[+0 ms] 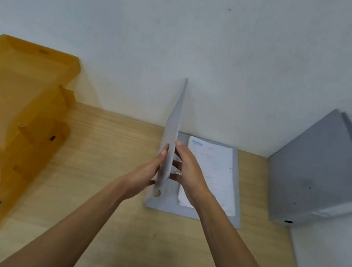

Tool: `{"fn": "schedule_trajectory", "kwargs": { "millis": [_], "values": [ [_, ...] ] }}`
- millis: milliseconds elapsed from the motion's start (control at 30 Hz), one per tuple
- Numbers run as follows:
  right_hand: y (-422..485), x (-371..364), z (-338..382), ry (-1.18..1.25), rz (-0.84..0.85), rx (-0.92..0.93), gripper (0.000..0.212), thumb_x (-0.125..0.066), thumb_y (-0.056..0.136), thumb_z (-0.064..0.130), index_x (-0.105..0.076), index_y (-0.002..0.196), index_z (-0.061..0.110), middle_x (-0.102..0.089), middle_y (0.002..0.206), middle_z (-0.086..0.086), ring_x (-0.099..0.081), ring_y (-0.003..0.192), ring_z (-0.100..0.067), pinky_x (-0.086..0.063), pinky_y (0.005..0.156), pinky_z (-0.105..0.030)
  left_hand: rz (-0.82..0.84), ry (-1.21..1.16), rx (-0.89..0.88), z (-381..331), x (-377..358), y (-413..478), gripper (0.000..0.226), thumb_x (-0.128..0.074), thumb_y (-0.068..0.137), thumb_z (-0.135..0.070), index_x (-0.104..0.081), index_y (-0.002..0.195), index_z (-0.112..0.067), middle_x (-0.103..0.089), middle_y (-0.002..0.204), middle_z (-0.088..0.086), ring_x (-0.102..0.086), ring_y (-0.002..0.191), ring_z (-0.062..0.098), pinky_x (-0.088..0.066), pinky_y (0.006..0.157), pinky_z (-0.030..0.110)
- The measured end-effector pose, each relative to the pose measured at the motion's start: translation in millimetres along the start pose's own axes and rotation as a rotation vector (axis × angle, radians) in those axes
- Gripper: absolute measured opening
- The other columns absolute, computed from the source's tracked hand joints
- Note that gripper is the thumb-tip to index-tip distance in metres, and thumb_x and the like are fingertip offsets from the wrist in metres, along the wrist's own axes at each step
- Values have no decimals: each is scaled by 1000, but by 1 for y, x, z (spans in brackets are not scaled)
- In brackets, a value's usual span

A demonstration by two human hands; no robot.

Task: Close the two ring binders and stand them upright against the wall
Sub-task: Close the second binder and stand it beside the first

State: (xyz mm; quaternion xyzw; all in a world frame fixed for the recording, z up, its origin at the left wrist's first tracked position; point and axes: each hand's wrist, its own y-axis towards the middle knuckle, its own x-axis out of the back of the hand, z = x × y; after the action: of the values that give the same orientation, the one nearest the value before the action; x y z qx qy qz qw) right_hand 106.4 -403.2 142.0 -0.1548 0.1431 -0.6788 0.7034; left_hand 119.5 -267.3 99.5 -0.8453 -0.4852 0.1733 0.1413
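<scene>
1. Closing the first ring binder (pixel 193 210) is under way: its back cover lies flat on the bench against the wall edge, and its front cover (pixel 171 132) is raised nearly vertical on the left side.
2. Left hand (pixel 144 174) presses flat on the outer face of the raised cover, thumb hooked over its near edge; right hand (pixel 189 173) has fingers spread against the inner face near the rings, so the cover sits pinched between the two.
3. Inside, a stack of printed sheets (pixel 212 174) rests on the back cover, right of the rings.
4. Second binder (pixel 314 171) is at the right edge of the bench, leaning on the wall; it looks closed and roughly upright, though tilted.
5. Left to do, as I judge it: fold the cover down over the sheets, then stand this binder against the wall.
6. Orange stacked trays (pixel 15 110) occupy the left edge; their contents cannot be made out.
</scene>
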Motion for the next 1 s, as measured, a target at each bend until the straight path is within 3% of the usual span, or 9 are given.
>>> {"fn": "schedule_trajectory", "kwargs": {
  "millis": [67,167,400,567,700,800,867,967,1000],
  "values": [
    [-4,19,0,-49,-43,0,49,-52,96,55,-58,137,28,-64,139,6,-62,127,-16,-55,100,-43,-4,142,-13,6,-13,13,63,-29,98,-67,-8,156,-54,-11,163,-32,-15,149,-5,-15,126,46],
    [-10,52,-8,-111,-130,17,37,-63,93,35,-59,129,28,-70,124,9,-65,118,-15,-54,101,-38,-40,326,7,19,-36,33,71,-36,101,-58,-1,160,-42,4,170,-16,4,157,6,-6,128,42],
    [-17,111,-43,-218,-250,-3,53,-59,92,6,-55,143,20,-66,138,-1,-61,126,-23,-50,109,-44,-140,543,95,53,-54,65,75,-43,102,-51,-1,162,-36,13,171,-1,8,158,21,-5,127,46],
    [-18,157,-72,-65,-221,-64,56,-62,85,-10,-60,136,14,-71,129,-5,-66,122,-26,-53,107,-46,-286,564,144,73,-56,80,77,-50,101,-45,-8,163,-24,6,172,7,5,158,28,-5,126,49],
    [-20,188,-103,-60,-250,-117,49,-67,82,-9,-64,116,26,-73,119,2,-68,110,-20,-56,94,-30,-375,623,132,88,-61,88,84,-58,97,-48,-14,163,-20,0,172,7,1,157,35,-11,125,54],
    [-13,207,-120,-149,-365,-159,53,-70,80,-3,-58,129,15,-69,127,-7,-66,111,-23,-53,93,-31,-472,606,113,100,-66,89,93,-71,86,-49,-22,159,-19,-16,167,13,-23,152,37,-26,121,54],
    [-12,216,-130,-239,-407,-181,66,-70,81,3,-50,143,13,-64,135,-3,-62,123,-24,-49,97,-29,-518,516,140,108,-70,89,104,-81,78,-46,-22,158,-16,-31,161,14,-38,144,35,-36,116,52],
    [-11,224,-147,-408,-341,-176,87,-68,86,9,-24,161,13,-32,166,-5,-32,153,-23,-28,122,-30,-559,467,220,118,-80,90,109,-87,72,-43,-23,155,-14,-49,151,13,-53,132,37,-47,102,47],
    [-9,226,-153,-476,-297,-179,88,-67,89,12,-19,163,14,-19,171,-6,-21,157,-22,-20,124,-29,-575,479,229,121,-83,91,108,-88,71,-42,-25,155,-14,-51,150,13,-54,131,37,-47,100,46]
  ]
}}
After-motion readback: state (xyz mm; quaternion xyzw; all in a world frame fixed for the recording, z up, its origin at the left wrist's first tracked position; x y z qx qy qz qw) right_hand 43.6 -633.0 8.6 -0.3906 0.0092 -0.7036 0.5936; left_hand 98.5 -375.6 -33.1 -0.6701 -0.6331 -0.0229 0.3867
